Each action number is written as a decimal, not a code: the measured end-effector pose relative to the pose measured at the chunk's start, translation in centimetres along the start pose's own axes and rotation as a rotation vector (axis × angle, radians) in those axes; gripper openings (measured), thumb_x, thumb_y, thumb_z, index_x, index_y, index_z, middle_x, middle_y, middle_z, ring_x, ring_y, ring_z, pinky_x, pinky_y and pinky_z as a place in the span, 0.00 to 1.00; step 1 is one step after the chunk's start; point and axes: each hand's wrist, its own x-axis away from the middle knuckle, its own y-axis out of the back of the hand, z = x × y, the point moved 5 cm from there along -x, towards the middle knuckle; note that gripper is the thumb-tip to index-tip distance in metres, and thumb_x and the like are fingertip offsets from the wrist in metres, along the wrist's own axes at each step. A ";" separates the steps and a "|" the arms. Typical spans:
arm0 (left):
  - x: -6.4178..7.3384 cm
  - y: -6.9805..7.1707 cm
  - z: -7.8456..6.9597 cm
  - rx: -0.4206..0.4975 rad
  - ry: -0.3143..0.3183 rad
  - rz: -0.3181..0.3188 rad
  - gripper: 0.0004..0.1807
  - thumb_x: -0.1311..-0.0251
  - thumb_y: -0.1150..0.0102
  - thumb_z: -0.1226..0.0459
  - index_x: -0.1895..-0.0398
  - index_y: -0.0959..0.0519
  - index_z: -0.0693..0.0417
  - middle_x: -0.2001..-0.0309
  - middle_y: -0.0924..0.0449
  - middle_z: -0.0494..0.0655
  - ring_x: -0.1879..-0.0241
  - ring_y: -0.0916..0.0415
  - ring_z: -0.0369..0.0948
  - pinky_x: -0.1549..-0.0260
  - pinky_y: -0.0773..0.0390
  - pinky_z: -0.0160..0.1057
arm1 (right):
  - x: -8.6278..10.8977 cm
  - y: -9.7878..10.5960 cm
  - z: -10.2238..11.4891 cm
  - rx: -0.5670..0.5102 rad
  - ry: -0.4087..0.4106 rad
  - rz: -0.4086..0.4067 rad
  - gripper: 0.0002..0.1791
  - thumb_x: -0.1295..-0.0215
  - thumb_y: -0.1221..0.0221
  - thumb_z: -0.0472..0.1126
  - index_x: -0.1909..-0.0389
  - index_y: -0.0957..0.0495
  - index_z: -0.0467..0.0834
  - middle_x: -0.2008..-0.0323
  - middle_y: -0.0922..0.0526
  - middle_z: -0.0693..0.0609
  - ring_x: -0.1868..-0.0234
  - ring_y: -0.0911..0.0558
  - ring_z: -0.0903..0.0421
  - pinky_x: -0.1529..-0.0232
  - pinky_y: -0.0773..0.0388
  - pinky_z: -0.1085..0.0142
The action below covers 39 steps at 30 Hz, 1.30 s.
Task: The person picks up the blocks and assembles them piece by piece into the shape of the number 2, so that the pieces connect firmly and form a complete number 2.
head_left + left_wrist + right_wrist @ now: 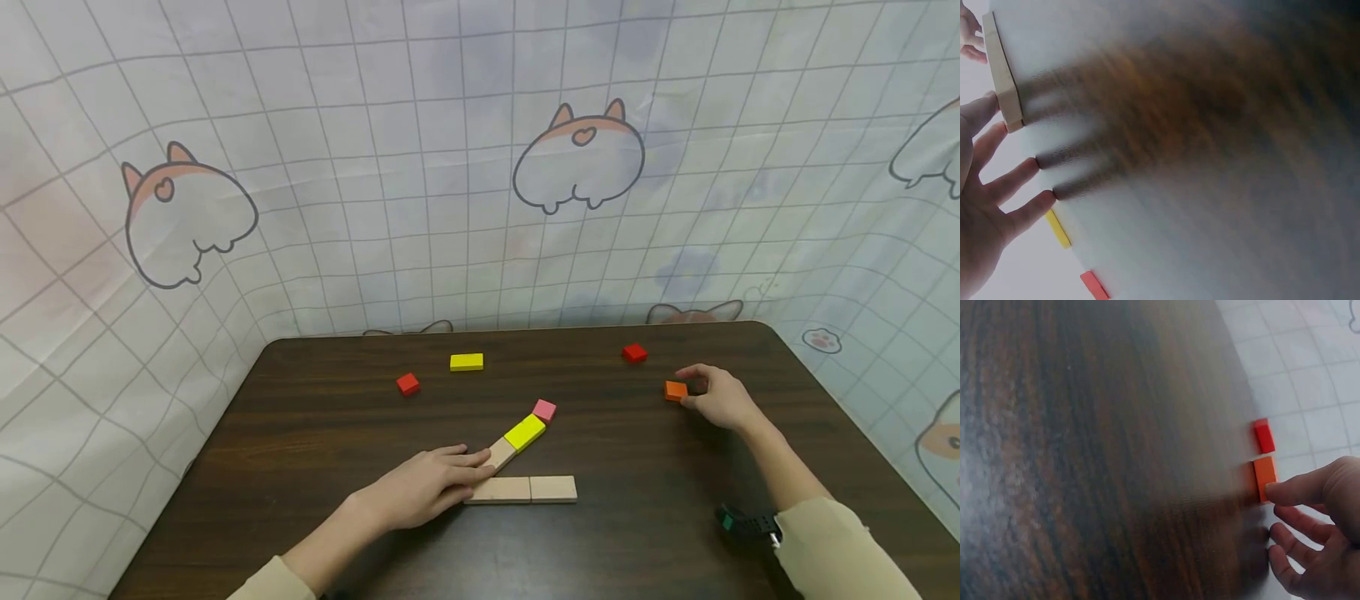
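Note:
In the head view, my left hand [427, 490] lies with fingers spread and straight at the left end of the plain wooden blocks. Its thumb touches the straight row's wooden block [504, 491], and its fingertips reach the slanted wooden block [498, 454]. A yellow block [525, 432] and a pink block [544, 410] continue that slanted line. At the right, my right hand [722, 398] is beside an orange block [675, 391]. Its thumb touches the block's near right corner, shown also on the orange block [1264, 478] in the right wrist view; the other fingers are loosely bent.
Behind the slanted line lie a red block [408, 384] and another yellow block [467, 362]. A second red block [634, 353] lies behind the orange one. The dark wooden table [322, 433] ends at a patterned cloth backdrop [420, 208].

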 end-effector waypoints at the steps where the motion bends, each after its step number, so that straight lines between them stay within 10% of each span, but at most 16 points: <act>1: 0.0 0.0 0.0 0.001 0.003 0.003 0.24 0.26 0.42 0.65 0.29 0.25 0.54 0.27 0.32 0.52 0.30 0.32 0.58 0.33 0.31 0.52 | 0.0 0.0 -0.1 0.002 -0.002 -0.001 0.22 0.32 0.36 0.32 0.40 0.26 0.29 0.40 0.29 0.24 0.43 0.28 0.27 0.45 0.30 0.33; 22: 0.1 0.0 -0.2 0.013 0.021 0.016 0.24 0.26 0.42 0.65 0.28 0.25 0.54 0.27 0.32 0.51 0.31 0.32 0.58 0.34 0.30 0.52 | -0.3 -0.8 -0.4 0.057 0.039 -0.010 0.18 0.34 0.34 0.34 0.46 0.21 0.30 0.52 0.21 0.29 0.55 0.23 0.36 0.57 0.24 0.43; 31: 0.2 0.0 -0.2 0.009 0.025 0.015 0.24 0.26 0.42 0.65 0.29 0.25 0.53 0.27 0.32 0.50 0.31 0.32 0.58 0.34 0.30 0.52 | -0.7 -1.5 1.9 0.045 0.087 -0.001 0.18 0.34 0.33 0.35 0.46 0.19 0.33 0.54 0.20 0.36 0.64 0.27 0.47 0.66 0.31 0.57; 39: 0.0 0.1 -0.2 0.005 0.026 0.010 0.24 0.26 0.41 0.65 0.29 0.25 0.53 0.27 0.31 0.51 0.31 0.32 0.58 0.34 0.29 0.53 | -1.3 -2.2 4.8 0.042 0.154 -0.003 0.16 0.34 0.33 0.35 0.47 0.19 0.34 0.48 0.20 0.34 0.58 0.25 0.44 0.59 0.26 0.50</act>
